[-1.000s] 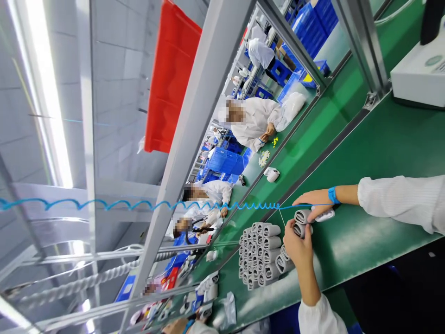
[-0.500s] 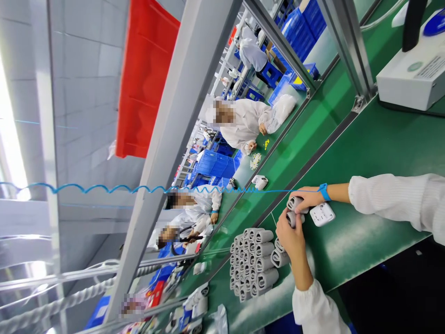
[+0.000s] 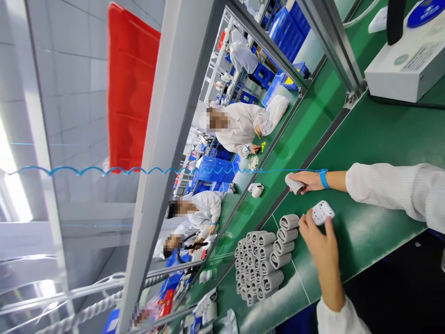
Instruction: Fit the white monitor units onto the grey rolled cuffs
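My right hand (image 3: 309, 180), with a blue wristband (image 3: 323, 178) and its coiled blue cord, is closed around a grey hollow oval casing (image 3: 295, 183) raised over the green bench. My left hand (image 3: 321, 239) is spread, thumb apart from the fingers, at the white rounded cover (image 3: 323, 212) with small holes. The fingertips lie at that cover's edges; whether they press on it I cannot tell. Left of this hand, a row of grey casings (image 3: 283, 247) borders a larger block of the same casings (image 3: 255, 262), standing with their open ends showing.
A metal frame post (image 3: 342, 60) stands at the bench's far edge. Beside it is a white box-shaped device (image 3: 399, 69) with a blue top. Beyond the rail, a person in white (image 3: 239, 123) handles small yellow and white parts. A red bin (image 3: 130, 88) hangs overhead.
Both hands were together on two grey casings. My left hand has left them and moved to the white cover. My right hand has lifted one casing away. The view has shifted slightly.
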A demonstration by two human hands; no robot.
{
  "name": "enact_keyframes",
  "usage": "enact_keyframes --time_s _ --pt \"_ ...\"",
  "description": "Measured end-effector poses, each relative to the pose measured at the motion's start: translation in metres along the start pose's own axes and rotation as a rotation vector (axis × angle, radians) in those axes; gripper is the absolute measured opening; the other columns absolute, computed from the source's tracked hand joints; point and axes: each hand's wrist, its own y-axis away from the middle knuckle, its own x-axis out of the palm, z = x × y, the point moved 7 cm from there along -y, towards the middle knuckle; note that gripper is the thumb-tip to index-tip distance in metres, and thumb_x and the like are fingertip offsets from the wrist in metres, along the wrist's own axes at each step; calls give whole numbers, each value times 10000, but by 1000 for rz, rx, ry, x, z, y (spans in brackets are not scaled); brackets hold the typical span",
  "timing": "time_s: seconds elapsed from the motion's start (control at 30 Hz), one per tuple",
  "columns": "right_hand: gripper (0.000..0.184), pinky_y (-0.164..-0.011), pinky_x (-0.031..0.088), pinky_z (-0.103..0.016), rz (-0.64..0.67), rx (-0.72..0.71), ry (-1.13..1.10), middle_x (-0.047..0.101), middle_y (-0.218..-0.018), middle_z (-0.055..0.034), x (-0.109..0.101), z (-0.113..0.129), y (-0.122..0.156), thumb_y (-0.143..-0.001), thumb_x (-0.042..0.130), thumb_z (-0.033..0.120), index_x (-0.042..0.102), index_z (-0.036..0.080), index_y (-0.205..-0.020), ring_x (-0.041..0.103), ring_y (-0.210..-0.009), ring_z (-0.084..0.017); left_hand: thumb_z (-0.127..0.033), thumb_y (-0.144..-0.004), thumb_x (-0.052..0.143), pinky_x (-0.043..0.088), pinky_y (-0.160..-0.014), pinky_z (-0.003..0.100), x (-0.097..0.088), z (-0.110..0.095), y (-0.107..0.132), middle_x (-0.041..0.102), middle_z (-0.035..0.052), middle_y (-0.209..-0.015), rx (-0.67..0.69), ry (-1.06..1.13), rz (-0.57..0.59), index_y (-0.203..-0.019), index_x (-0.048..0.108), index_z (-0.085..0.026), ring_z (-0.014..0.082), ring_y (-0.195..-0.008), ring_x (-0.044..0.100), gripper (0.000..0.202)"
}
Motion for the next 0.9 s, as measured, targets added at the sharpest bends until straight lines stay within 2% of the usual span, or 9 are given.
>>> enact_keyframes --time_s 0.07,0.13,0.2,0.3,0.37,0.47,0.7,0.8,0.9 --pt "590 -566 453 -312 9 17 19 782 -1004 -130 -6 1 -2 -887 780 789 706 236 -1080 686 -822 -266 -483 -1012 708 476 -1168 671 20 -9 -2 509 299 -1505 -87 -56 54 -1569 506 -178 495 -1430 560 666" --pt "659 -513 384 -287 -4 22 31 775 -964 -124 -16 6 -2 -839 776 854 706 248 -1088 677 -764 -253 -478 -966 776 436 -1181 707 27 -14 -13 510 301 -1493 -100 -78 77 -1548 517 -185 520 -1425 541 702" --pt "701 -474 315 -265 -36 17 38 762 -926 -116 -27 13 4 -815 770 889 702 251 -1097 660 -712 -229 -412 -966 783 401 -1236 671 30 -18 -29 525 269 -1513 20 -14 148 -1547 514 -218 479 -1459 524 669" --pt "738 -441 278 -259 -72 11 19 741 -882 -131 -39 24 17 -793 798 885 702 216 -1090 641 -684 -220 -353 -876 872 383 -1304 560 25 -6 -54 493 227 -1586 161 109 167 -1598 458 -225 412 -1545 475 843" --pt "726 -436 281 -257 -85 11 -21 736 -878 -148 -43 30 26 -784 837 842 701 193 -1077 658 -726 -238 -377 -787 928 411 -1289 564 20 16 -69 516 231 -1555 96 122 76 -1587 460 -187 426 -1526 494 946" --pt "662 -442 281 -250 -89 20 -67 746 -903 -159 -44 35 33 -783 884 756 699 189 -1070 691 -815 -274 -434 -800 893 460 -1236 602 27 40 -84 598 221 -1496 19 138 15 -1546 503 -185 432 -1431 571 878" --pt "556 -512 426 -285 -72 53 -35 751 -917 -128 -40 35 36 -818 894 659 732 190 -1069 670 -854 -275 -432 -788 875 557 -1162 567 40 35 -108 656 223 -1472 146 395 -14 -1519 537 -167 384 -1357 675 848" --pt "540 -533 467 -290 -71 45 -50 752 -934 -114 -37 35 38 -846 889 647 734 202 -1111 679 -866 -272 -437 -780 902 641 -1049 509 40 41 -112 671 222 -1435 105 579 -31 -1450 571 -170 352 -1252 744 794" --pt "506 -571 514 -294 -119 53 -97 744 -912 -112 -37 32 40 -922 844 625 728 180 -1133 676 -847 -256 -448 -814 914 656 -1040 460 42 44 -110 608 228 -1540 81 759 -42 -1482 550 -191 343 -1325 717 803"
